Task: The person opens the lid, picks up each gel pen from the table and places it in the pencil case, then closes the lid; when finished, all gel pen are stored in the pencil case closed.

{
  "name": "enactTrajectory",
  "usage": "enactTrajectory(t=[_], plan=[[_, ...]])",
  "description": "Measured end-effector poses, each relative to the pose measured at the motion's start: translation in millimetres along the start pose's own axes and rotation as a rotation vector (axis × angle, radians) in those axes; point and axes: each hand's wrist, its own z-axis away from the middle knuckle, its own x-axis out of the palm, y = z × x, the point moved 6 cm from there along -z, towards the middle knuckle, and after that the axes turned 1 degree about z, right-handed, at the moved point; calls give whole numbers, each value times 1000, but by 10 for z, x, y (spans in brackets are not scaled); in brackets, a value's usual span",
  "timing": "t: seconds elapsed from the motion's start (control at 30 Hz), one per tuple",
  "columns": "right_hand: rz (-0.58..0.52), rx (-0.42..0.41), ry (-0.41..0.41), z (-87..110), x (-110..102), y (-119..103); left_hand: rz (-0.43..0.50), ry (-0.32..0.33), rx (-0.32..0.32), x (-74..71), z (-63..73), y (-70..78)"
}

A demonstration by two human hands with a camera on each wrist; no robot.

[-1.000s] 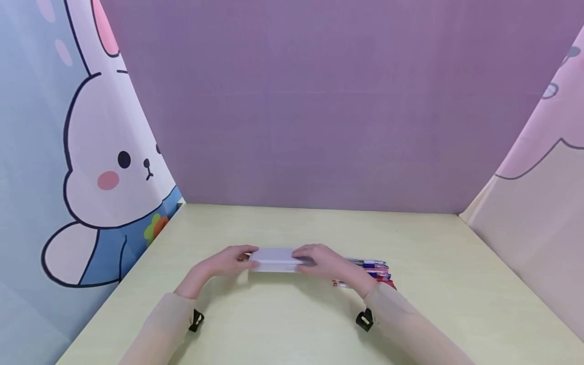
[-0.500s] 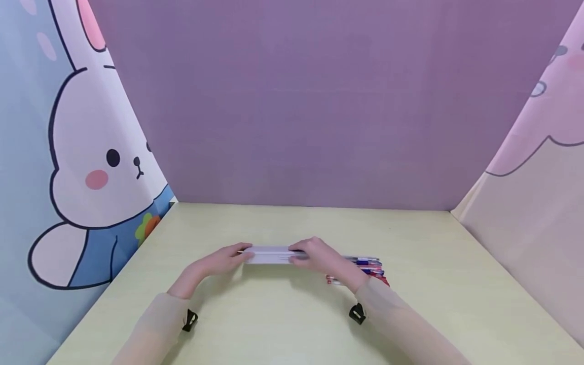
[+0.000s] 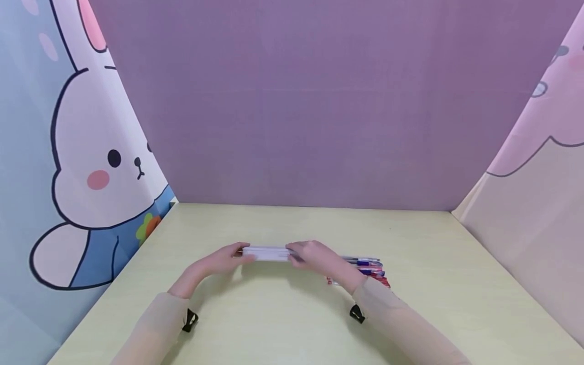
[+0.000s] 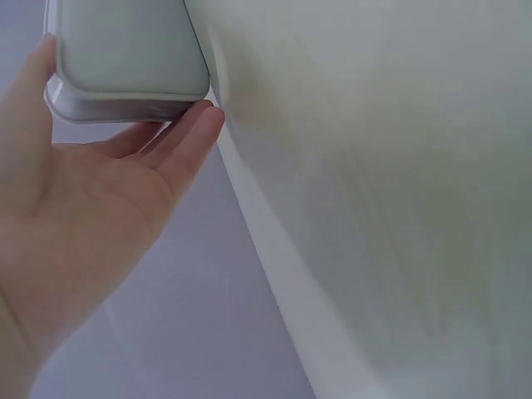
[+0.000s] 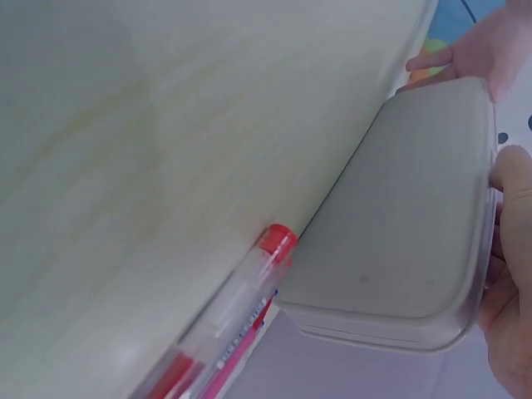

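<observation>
A white rectangular pencil box [image 3: 266, 253] with rounded corners is held between my two hands, long side across. My left hand [image 3: 223, 258] grips its left end, thumb at the near side and fingers at the far side. The right end is gripped by my right hand [image 3: 312, 256], which covers part of it. A broad flat face of the box [image 5: 391, 208] fills much of the right wrist view. The left wrist view shows its other end [image 4: 133, 50] between thumb and fingers. A shadow under the box suggests that it is off the table.
Several pens [image 3: 371, 271] with red, blue and dark parts lie side by side right of my right hand, partly hidden by the forearm. The pale table [image 3: 283, 314] ends at a purple backdrop [image 3: 292, 111]. A rabbit-print curtain [image 3: 86, 137] hangs at the left.
The pencil box has tilted, so its visible face looks narrower, and it sits slightly higher in the head view. Both hands keep their grip. The head view has shifted a little. The pens stay put.
</observation>
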Motion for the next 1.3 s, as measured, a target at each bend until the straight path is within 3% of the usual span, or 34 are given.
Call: enactTrajectory(t=[0.4,0.5,0.63,0.77,0.9,1.03,1.13,1.3], plan=[[133,24,18,-35,-4,-4,89,-31,21,12,47,69],[100,45,28,-25,-36,44,114,-47,32,32,63,72],[-28,75,21,-27,-50,115,144,-41,19,32,63,46],[-166,120,67,-46,-76,202,229,-42,10,39,60,61],[-233,149,125,-51,-90,288,284,-25,-2,43,60,75],[-257,165,185,-55,-105,358,187,-33,11,52,66,83],[-262,164,237,-50,-145,401,73,-51,63,58,73,117],[-215,166,310,1,-244,478,-43,-41,111,47,78,148]])
